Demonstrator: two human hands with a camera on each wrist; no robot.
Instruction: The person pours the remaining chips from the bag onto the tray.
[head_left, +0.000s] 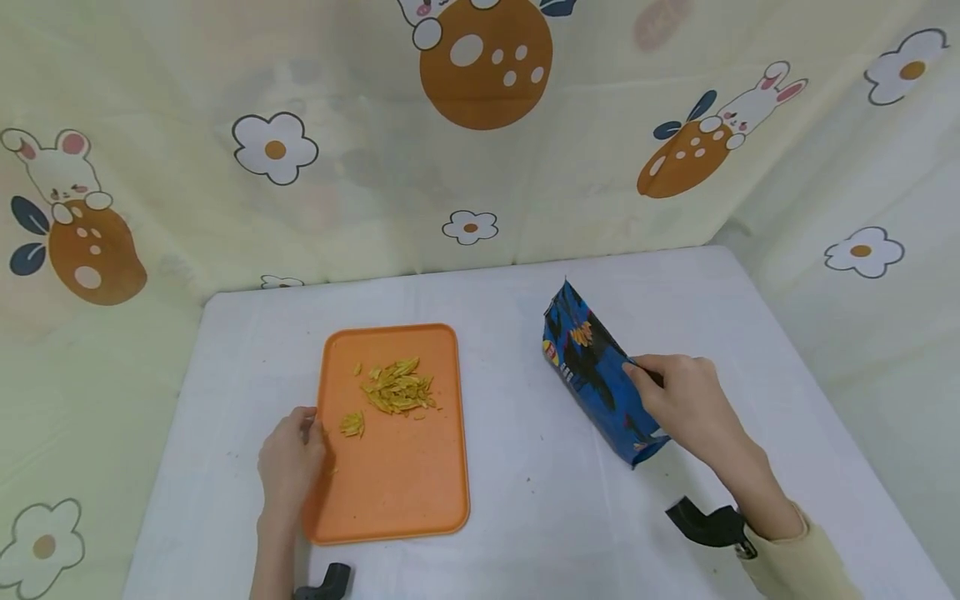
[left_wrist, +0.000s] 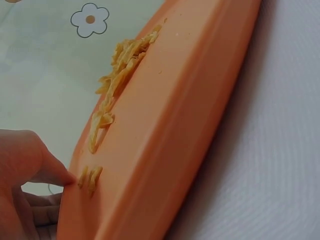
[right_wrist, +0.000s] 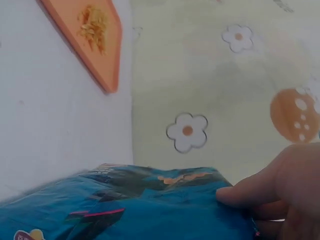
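Observation:
My left hand [head_left: 291, 458] grips the left rim of an orange tray [head_left: 397, 492], its thumb over the edge in the left wrist view. Yellow crinkled chip pieces [head_left: 397, 387] lie in a heap on the upper half of that tray, with a smaller clump [head_left: 352, 424] nearer the left hand. To the right of the tray, a blue snack bag [head_left: 592, 383] with dark printing is pinched along its right side by my right hand [head_left: 693, 408]. In the right wrist view the thumb presses on the bag [right_wrist: 150, 210]; the other fingers are partly hidden behind it.
Both things are on a white-covered table [head_left: 525, 533], with bare cloth between tray and bag. A patterned curtain [head_left: 360, 217] hangs behind the table and along its sides. Black wrist mounts [head_left: 708, 525] show near both forearms. Tiny crumbs dot the cloth.

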